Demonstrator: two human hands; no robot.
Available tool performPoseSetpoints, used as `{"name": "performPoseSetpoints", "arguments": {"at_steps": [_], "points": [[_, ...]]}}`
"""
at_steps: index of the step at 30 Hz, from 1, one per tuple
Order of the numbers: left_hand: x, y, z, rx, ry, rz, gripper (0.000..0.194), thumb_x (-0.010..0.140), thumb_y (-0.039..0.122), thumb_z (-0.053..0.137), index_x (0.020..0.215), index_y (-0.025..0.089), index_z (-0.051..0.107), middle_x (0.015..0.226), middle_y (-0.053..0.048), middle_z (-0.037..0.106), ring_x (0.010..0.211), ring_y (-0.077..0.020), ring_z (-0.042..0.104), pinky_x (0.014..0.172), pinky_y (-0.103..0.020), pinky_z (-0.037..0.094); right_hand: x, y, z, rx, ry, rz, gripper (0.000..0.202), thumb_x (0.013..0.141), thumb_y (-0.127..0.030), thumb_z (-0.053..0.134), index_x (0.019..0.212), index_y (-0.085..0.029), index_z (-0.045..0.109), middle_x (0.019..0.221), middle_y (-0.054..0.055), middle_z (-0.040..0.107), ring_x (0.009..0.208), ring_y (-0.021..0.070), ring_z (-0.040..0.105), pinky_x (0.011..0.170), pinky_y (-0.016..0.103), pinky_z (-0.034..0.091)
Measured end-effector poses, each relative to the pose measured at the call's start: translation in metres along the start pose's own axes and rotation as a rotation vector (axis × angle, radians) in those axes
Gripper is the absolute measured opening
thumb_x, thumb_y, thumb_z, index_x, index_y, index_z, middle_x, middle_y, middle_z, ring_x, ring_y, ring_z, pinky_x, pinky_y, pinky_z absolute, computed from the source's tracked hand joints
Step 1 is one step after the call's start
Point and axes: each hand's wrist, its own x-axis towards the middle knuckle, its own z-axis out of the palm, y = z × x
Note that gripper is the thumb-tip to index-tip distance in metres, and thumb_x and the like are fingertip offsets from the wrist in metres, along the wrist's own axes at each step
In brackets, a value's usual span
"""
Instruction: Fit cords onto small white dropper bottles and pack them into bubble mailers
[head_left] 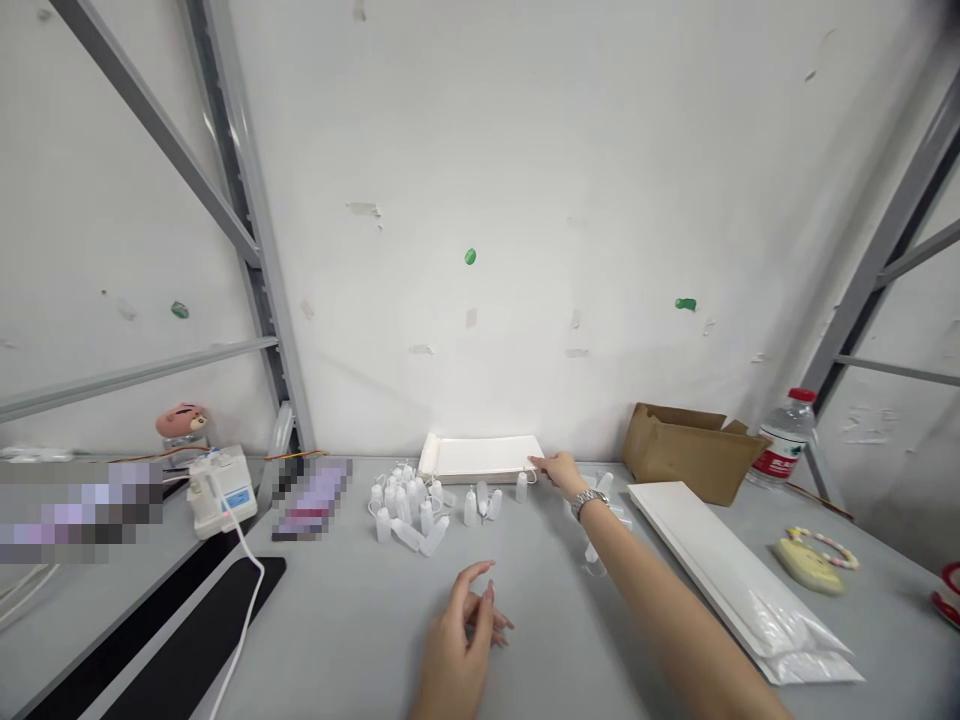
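Observation:
My right hand (561, 472) reaches to the back of the table, its fingertips at the right end of a flat white box (484, 457) near the wall. A small white bottle (522, 487) stands just below those fingertips; whether the fingers grip anything is hard to make out. My left hand (470, 620) is over the front middle of the table, fingers apart and curled, holding nothing. Several small white bottles (405, 500) are clustered left of centre, some upright, some lying. More bottles (481, 499) stand before the box, and others lie partly behind my right forearm.
On the right are a white plastic-wrapped package (739, 575), an open cardboard box (686, 450), a water bottle (784, 440) and a yellow item (808, 565). A white power strip (221, 490) with a cable and a black mat (202, 640) are at the left.

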Motion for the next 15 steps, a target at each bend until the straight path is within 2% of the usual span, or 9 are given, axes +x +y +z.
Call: {"name": "performPoseSetpoints", "arguments": {"at_steps": [3,6,9,12,15], "points": [[0.000,0.001,0.000,0.007,-0.006,0.005,0.041,0.079,0.049,0.042,0.104,0.018,0.052,0.057,0.000,0.061,0.053,-0.0153,0.058,0.059,-0.027,0.048,-0.005,0.000,-0.002,0.192,-0.020,0.050,0.023,0.086,-0.030,0.049,0.101,-0.013,0.054,0.094,0.004,0.059,0.075,0.0129,0.058,0.065,0.030,0.050],[0.001,0.001,-0.001,0.016,-0.025,0.001,0.042,0.079,0.050,0.042,0.105,0.018,0.052,0.058,0.000,0.061,0.054,-0.0154,0.058,0.060,-0.027,0.048,-0.011,-0.006,-0.005,0.418,0.006,0.029,0.021,0.082,-0.032,0.055,0.077,-0.011,0.055,0.067,-0.001,0.056,0.053,0.0072,0.052,0.050,0.021,0.045],[0.001,0.001,-0.002,0.026,-0.031,0.001,0.043,0.079,0.051,0.041,0.105,0.018,0.052,0.058,0.000,0.060,0.055,-0.0153,0.059,0.060,-0.028,0.049,-0.018,-0.017,-0.010,0.652,0.032,-0.028,0.029,0.072,-0.034,0.066,0.058,-0.017,0.046,0.048,-0.006,0.044,0.042,0.0048,0.042,0.043,0.018,0.040],[0.000,0.000,-0.004,0.046,-0.034,0.013,0.042,0.080,0.050,0.040,0.104,0.018,0.052,0.060,0.000,0.061,0.055,-0.0154,0.059,0.062,-0.029,0.049,-0.028,-0.032,-0.019,0.843,0.011,-0.095,0.031,0.065,-0.034,0.071,0.058,-0.019,0.044,0.048,-0.007,0.042,0.044,0.0046,0.041,0.045,0.016,0.041],[0.001,0.001,-0.005,0.057,-0.015,0.010,0.040,0.079,0.048,0.044,0.104,0.019,0.054,0.072,-0.004,0.065,0.065,-0.0169,0.062,0.068,-0.031,0.050,-0.045,-0.043,-0.029,0.957,-0.085,-0.145,0.030,0.060,-0.034,0.074,0.063,-0.020,0.047,0.054,-0.007,0.046,0.049,0.0049,0.045,0.048,0.016,0.043]]}}
